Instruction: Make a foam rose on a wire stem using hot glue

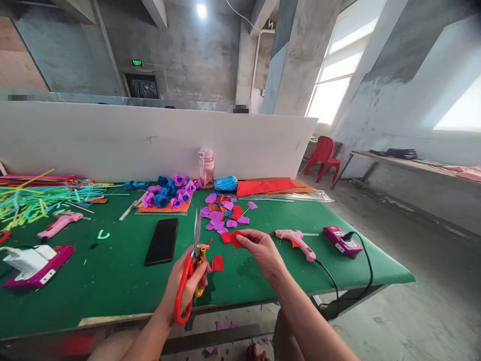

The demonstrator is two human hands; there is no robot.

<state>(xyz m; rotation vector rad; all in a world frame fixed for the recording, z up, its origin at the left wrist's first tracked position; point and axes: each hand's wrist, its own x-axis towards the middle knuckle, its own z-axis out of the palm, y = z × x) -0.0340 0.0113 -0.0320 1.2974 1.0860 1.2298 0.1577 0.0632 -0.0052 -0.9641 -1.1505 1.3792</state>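
Note:
My left hand (188, 281) is wrapped round red-handled scissors (184, 296), their blades pointing up. A yellow-handled tool (200, 281) is held in the same hand; its kind is partly hidden by the fingers. My right hand (261, 253) pinches a red paper petal (236, 239) between thumb and fingers. Close beside it is another red petal (226, 237). On the green table (124, 281), a red piece of paper (218, 263) lies between my hands. Just beyond is a loose pile of purple, red and brown petals (216, 217).
A black phone (161, 241) lies left of the scissors. Pink glue guns lie at right (295, 240) and left (60, 224), near purple power strips (342, 241). Purple and blue paper flowers (169, 191), a pink bottle (206, 168) and red paper sheets (266, 187) line the white partition (150, 140).

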